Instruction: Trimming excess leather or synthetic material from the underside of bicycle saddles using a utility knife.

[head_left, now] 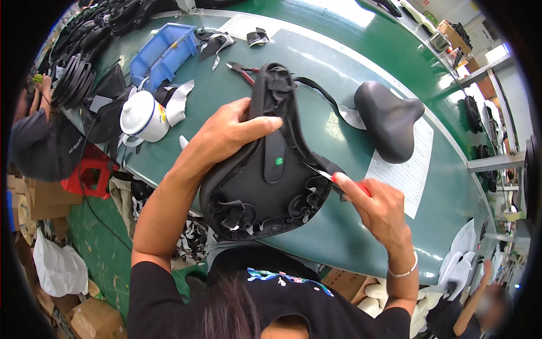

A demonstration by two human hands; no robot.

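A black bicycle saddle point(248, 198) is held underside up in front of me, its nose pointing away. My left hand point(234, 127) grips it near the nose, thumb pressed on the inner side. In my right hand point(378, 206) is a red-handled knife point(323, 173), its thin blade at the saddle's right edge. A loose flap of black cover material point(327, 163) sticks out beside the blade. Ragged cover edges are folded in around the rim. A second black saddle point(389, 121) lies top side up at the right, on the table.
On the green table point(316, 237) lie red-handled cutting pliers point(241, 72), a black strip point(319, 90), scraps point(217, 45) and paper sheets point(415, 169). A lidded white mug point(145, 117) and a blue bin point(161, 56) stand left. Other people point(42, 135) sit at the left and lower right.
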